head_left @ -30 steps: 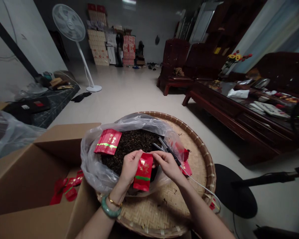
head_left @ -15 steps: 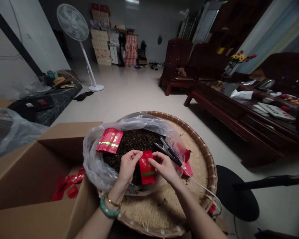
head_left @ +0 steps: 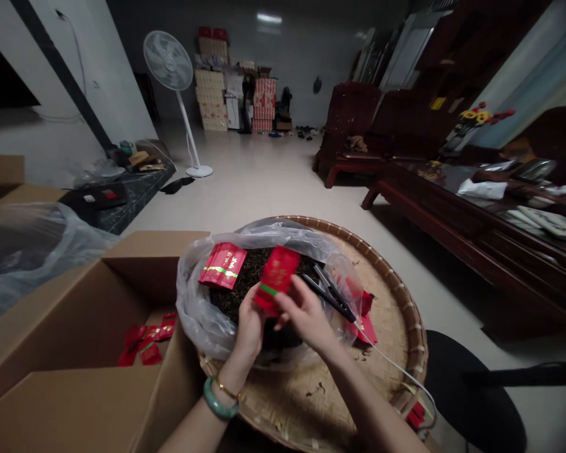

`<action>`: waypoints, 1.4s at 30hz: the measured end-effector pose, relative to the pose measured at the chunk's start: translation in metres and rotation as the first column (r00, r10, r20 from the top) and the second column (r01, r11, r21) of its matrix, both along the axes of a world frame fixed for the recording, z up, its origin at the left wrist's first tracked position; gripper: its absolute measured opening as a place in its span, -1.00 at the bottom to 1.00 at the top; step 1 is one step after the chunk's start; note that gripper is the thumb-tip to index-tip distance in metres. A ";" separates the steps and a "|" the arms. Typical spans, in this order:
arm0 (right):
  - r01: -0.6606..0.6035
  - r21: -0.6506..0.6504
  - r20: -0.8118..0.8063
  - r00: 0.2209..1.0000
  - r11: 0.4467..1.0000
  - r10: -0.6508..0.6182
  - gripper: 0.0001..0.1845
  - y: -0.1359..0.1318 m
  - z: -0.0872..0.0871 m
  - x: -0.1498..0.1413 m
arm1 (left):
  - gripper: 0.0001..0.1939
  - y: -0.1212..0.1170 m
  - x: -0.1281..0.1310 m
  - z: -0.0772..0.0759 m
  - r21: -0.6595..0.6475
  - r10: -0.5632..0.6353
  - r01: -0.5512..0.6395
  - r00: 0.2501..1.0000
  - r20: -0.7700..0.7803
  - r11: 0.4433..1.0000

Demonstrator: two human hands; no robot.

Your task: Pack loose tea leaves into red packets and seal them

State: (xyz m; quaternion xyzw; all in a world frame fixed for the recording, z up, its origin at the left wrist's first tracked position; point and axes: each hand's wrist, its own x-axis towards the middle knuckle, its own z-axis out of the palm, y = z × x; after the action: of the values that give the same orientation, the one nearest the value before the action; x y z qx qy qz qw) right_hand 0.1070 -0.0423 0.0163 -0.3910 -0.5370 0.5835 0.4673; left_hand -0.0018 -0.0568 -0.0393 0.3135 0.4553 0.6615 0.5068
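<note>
A small red foil packet with gold print and a green stripe is held tilted above a clear plastic bag of dark loose tea leaves. My left hand grips its lower end from the left. My right hand pinches it from the right. The bag sits in a round woven bamboo tray. A stack of empty red packets lies on the tea. A black sealing clamp with a white cable rests beside my right hand.
An open cardboard box on the left holds several red packets. Another plastic bag lies far left. A dark wooden table stands right, a black stool bottom right, a standing fan behind.
The packet hung downward between both hands before; now it is tipped up and raised over the tea. The camera has shifted left and tilted, so the scene sits further right.
</note>
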 end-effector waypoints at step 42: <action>0.072 0.784 0.360 0.757 0.617 -0.545 -0.69 0.001 -0.028 0.031 | -0.64 -0.019 0.004 0.007 -0.156 0.011 -0.037 0.986 -0.167 0.987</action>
State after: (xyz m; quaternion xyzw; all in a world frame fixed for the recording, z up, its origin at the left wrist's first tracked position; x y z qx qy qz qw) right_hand 0.1376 -0.0416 -0.0117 -0.4170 -0.7557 0.0802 0.4985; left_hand 0.0019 -0.0760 -0.0327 0.3204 0.5507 0.6010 0.4826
